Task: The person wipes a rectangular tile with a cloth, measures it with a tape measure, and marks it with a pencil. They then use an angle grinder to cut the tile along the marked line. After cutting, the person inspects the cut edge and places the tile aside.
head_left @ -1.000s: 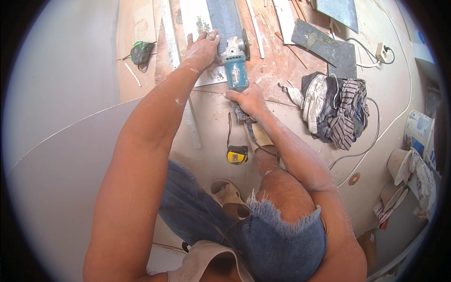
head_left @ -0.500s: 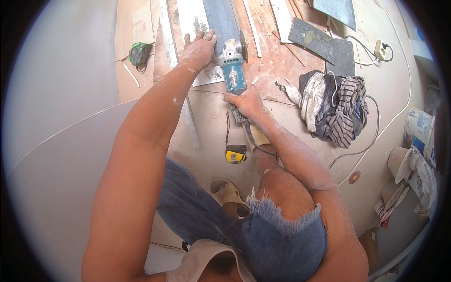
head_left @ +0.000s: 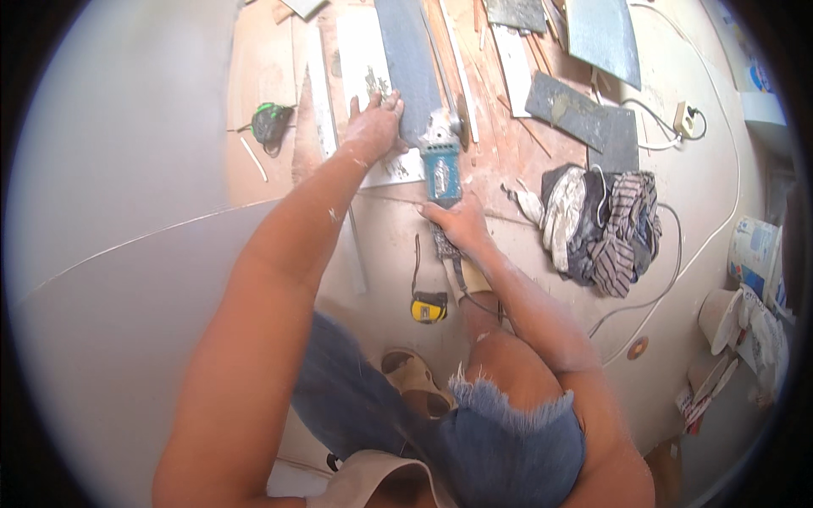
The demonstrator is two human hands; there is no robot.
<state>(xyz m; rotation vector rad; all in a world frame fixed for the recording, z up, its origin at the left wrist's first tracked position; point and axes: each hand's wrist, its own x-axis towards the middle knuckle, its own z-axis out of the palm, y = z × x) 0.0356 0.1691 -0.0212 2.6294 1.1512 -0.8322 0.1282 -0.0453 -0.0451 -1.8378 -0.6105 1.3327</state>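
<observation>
My left hand [head_left: 375, 124] lies flat with fingers spread, pressing on a white tile strip [head_left: 360, 42] with dark smears, its fingertips near a long blue-grey tile [head_left: 401, 59]. My right hand [head_left: 462, 223] is wrapped round the rear body of a teal angle grinder [head_left: 442, 175]. The grinder points away from me. Its disc [head_left: 463, 118] stands on edge at the right side of the head, close to the blue-grey tile's right edge. Whether the disc touches the tile I cannot tell. A cord runs back from the grinder beneath my right forearm.
A yellow tape measure [head_left: 428, 307] lies near my feet, and a green-black one [head_left: 271, 125] at the left. Bundled cloth [head_left: 597, 224] sits at the right, below dark tile offcuts [head_left: 566, 112] and a power socket [head_left: 684, 118]. Buckets [head_left: 754, 252] stand at the far right.
The whole view has shifted, so the scene sits lower. The grinder has come slightly toward me along the tile's edge. My left hand keeps its place on the tile.
</observation>
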